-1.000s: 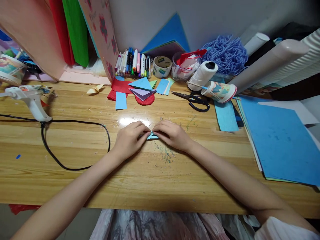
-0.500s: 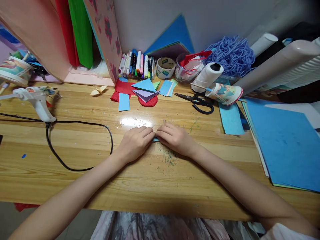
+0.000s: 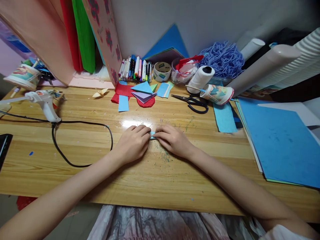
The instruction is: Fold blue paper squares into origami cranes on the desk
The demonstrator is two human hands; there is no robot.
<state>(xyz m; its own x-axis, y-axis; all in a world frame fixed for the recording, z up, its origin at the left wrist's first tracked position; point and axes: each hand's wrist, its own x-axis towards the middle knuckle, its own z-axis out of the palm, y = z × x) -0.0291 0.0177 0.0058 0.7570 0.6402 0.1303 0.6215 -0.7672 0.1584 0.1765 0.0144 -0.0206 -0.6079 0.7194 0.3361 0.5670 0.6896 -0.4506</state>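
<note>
A small light-blue piece of paper (image 3: 152, 134) lies on the wooden table between my hands, mostly covered by the fingers. My left hand (image 3: 133, 143) is closed on its left end, with the knuckles up. From the other side, the fingers of my right hand (image 3: 173, 140) pinch its right end. A narrow strip of the paper shows between the fingertips of both hands; its full shape is hidden.
Colored papers (image 3: 143, 93), markers (image 3: 136, 68), a tape roll (image 3: 162, 71) and black scissors (image 3: 192, 102) stand or lie beyond the hands. A glue gun (image 3: 47, 106) with a looping black cord is at left, blue sheets (image 3: 285, 143) at right.
My hands have moved slightly apart, so more of the blue paper shows between them. The camera view has shifted a little, and a dark object now shows at the left edge.
</note>
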